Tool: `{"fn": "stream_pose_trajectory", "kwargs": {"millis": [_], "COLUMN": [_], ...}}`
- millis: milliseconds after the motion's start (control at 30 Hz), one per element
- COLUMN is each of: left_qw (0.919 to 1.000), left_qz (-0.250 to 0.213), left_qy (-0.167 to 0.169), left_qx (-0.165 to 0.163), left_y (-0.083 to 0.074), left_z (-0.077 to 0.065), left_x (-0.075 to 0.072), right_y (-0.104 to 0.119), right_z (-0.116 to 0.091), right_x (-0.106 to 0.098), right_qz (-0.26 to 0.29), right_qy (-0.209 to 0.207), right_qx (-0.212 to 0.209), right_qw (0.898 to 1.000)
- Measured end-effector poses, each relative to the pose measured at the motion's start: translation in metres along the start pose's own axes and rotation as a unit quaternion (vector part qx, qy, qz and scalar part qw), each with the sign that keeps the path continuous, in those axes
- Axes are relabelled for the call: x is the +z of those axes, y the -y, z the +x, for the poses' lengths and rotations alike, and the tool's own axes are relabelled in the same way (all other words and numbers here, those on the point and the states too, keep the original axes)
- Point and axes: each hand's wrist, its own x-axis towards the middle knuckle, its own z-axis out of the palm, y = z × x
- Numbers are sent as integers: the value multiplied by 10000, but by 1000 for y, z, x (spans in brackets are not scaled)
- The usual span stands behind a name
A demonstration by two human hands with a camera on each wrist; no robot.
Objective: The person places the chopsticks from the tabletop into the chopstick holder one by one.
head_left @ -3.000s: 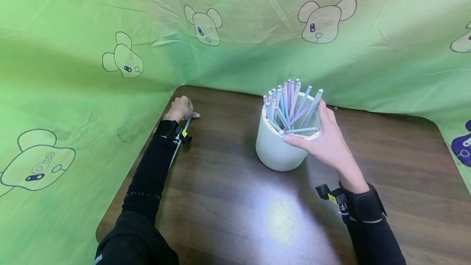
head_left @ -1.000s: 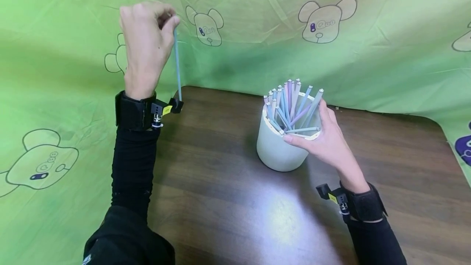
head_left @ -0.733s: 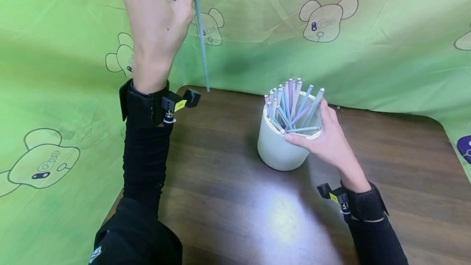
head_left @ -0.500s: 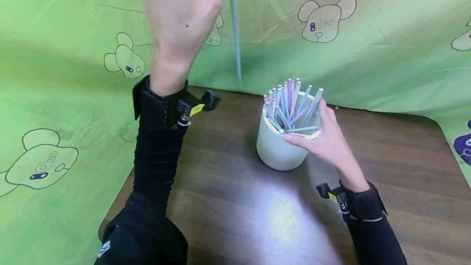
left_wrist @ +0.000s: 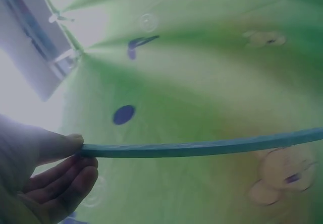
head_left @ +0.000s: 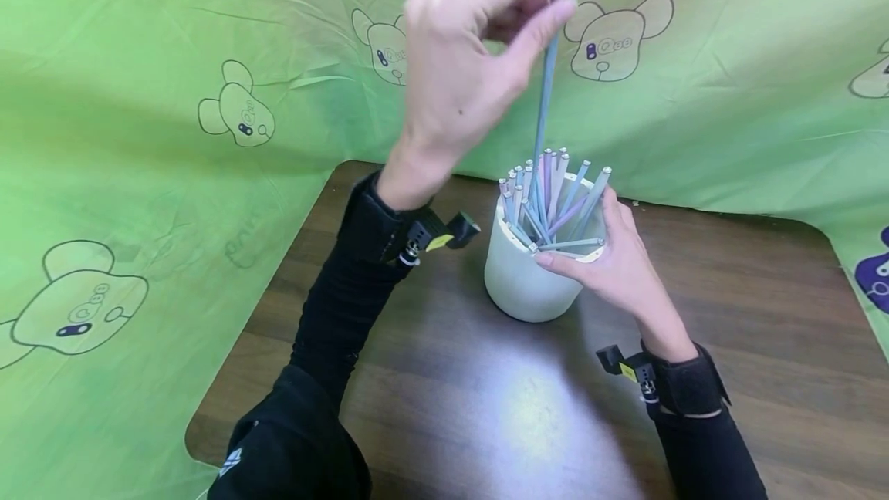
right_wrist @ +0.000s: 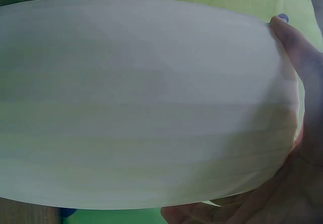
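My left hand point(head_left: 472, 60) pinches one end of a thin blue straw-like stick point(head_left: 545, 95) between thumb and fingertips, high above the container. The stick hangs almost upright, its lower end overlapping the bunch in the head view. In the left wrist view the blue stick point(left_wrist: 202, 149) runs out straight from the pinch. A pale round container point(head_left: 524, 284) stands on the table, full of blue, purple and whitish sticks point(head_left: 552, 184). My right hand point(head_left: 621, 261) grips its rim from the right, thumb at the near side, other fingers partly hidden behind. The container's wall point(right_wrist: 151, 93) fills the right wrist view.
The brown wood-grain table point(head_left: 430, 376) has rounded corners and a bright glare in front of the container. Green cloth point(head_left: 292, 37) with printed bear heads rises behind and on the left. One stick point(head_left: 572, 244) lies across the container's near rim.
My left hand picked the blue stick up from the table's left side, lifted it and carried it right, over the container. My right hand and the container stay in place.
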Motion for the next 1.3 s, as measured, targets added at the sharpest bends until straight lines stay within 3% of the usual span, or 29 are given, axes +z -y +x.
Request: {"fn": "stream_pose_trajectory", "kwargs": {"millis": [333,533,800,900,1100,1300], "left_qw": [9987,9983,9952,9894,9670,9506], "left_qz": [41,242,626,1041,1909,2571], "left_qy": [490,528,690,879,1277,1207], "left_qx": [-93,107,303,499,1107,1256], "left_y": [21,35,50,54,57,60], "left_z": [-49,-69,-107,-120,-141,-147], "left_x": [23,30,38,41,46,45], "right_y": [0,1,1,1,2,1], "right_z": [-1,-1,-4,-5,-8,-6], "right_x": [0,-2,0,0,0,1], "right_qz": [36,15,-18,-14,45,81], "right_qy": [-8,-1,51,40,18,15], "right_qx": [-72,-6,92,124,144,129], "right_qw": [10000,10000,9999,9999,9999,9999]}}
